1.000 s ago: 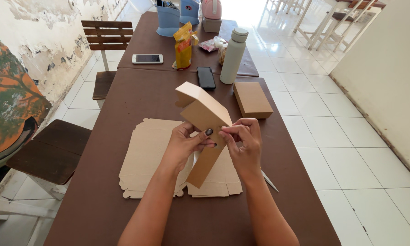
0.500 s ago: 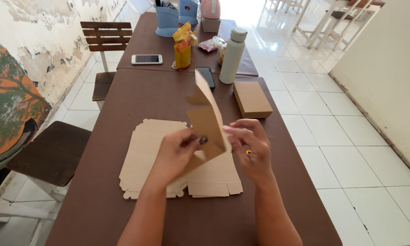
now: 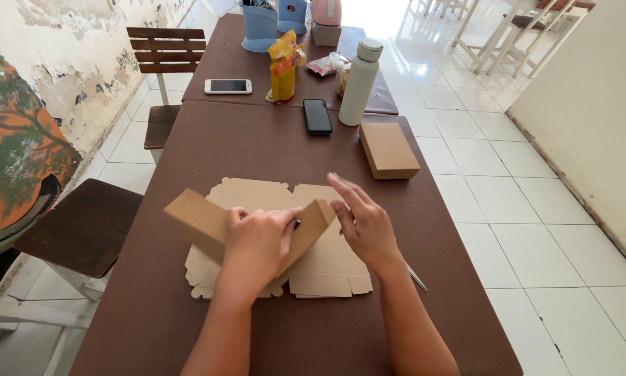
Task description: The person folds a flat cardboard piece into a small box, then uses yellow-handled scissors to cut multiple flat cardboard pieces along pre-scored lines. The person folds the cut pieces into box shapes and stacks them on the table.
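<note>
Brown cardboard, a half-folded box blank (image 3: 201,219), now lies low and sideways over the flat stack of blanks (image 3: 327,268) on the counter (image 3: 257,143); half a second ago it stood upright between the hands. The left hand (image 3: 257,244) grips it from above, fingers curled over the fold with the thumb at its right end. The right hand (image 3: 365,223) has let go and hovers just beside that end, fingers spread and straight, pinching nothing. Past the hands, a white phone (image 3: 228,85), a yellow snack bag (image 3: 282,68), a black phone (image 3: 318,115) and a pale bottle (image 3: 360,82) stand where they were. A finished box (image 3: 388,150) sits to the right.
</note>
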